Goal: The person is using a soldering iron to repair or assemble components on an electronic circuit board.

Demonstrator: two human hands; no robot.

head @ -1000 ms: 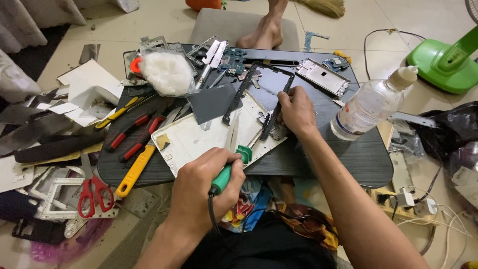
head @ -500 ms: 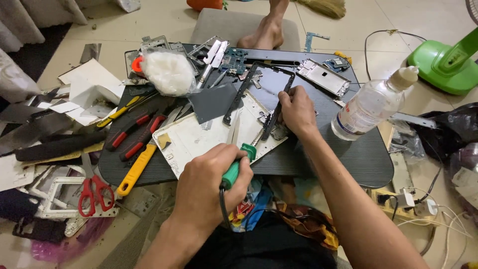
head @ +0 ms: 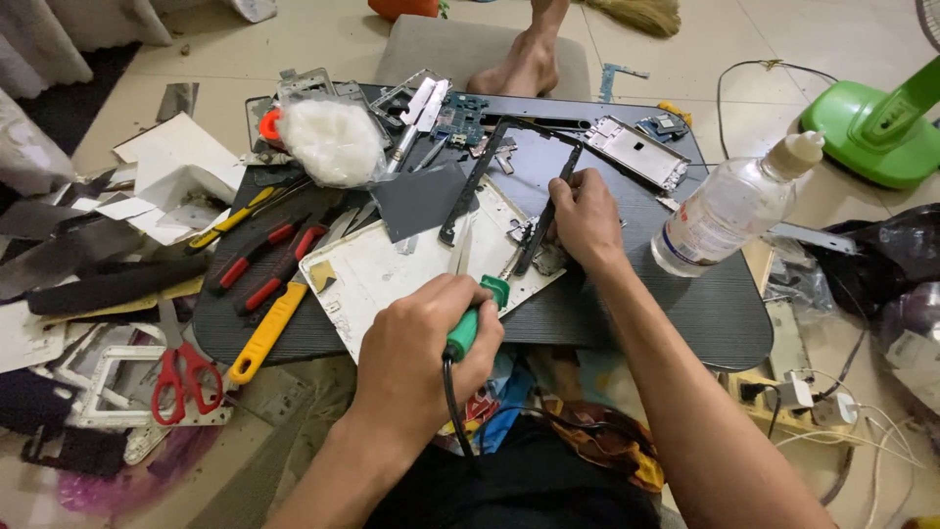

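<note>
Left hand (head: 426, 343) curled low over the worktop (head: 646, 313), grip wrapped tight round green soldering iron (head: 468, 323). Right hand (head: 587, 217) flat, fingers pinching down black phone frame (head: 519, 186) mid-worktop. Clear bottle (head: 729, 206) lying alongside, contents unclear.

We've got our left hand (head: 421, 348) wrapped around a green-handled soldering iron (head: 468, 323) with a black cord, tip over a scuffed white metal plate (head: 392, 279). Right hand (head: 586, 217) pins a thin black phone frame (head: 509, 186) on the dark ribbed lap table (head: 685, 323). A clear plastic bottle (head: 729, 206) lies just right of that hand, and red-handled scissors (head: 184, 377) lie on the floor at left.
</note>
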